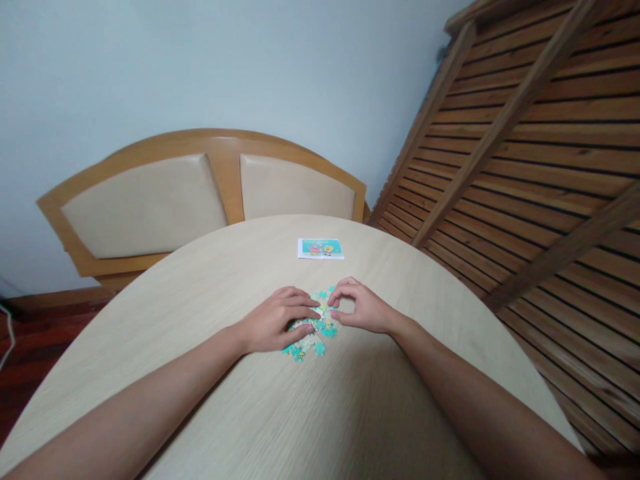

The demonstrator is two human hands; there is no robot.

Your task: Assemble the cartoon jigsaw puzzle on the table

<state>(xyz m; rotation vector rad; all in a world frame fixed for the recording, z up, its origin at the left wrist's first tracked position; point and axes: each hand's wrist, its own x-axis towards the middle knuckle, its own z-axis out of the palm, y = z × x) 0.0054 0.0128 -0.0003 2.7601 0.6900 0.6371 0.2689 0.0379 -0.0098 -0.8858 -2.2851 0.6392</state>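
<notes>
A small pile of teal and pale jigsaw pieces [314, 333] lies in the middle of a round light-wood table [280, 413]. My left hand [280, 319] rests palm down on the left part of the pile, fingers stretched flat over the pieces. My right hand [357, 307] sits at the pile's right edge with fingers curled and thumb and fingertips pinched together near a piece; what they hold is too small to make out. A small printed picture card [321, 248] with a teal cartoon image lies flat on the table beyond the hands.
A wooden headboard with two beige padded panels [200, 193] leans against the pale wall behind the table. A slatted wooden frame [530, 153] stands slanted to the right. Dark red floor [35, 333] shows at the left.
</notes>
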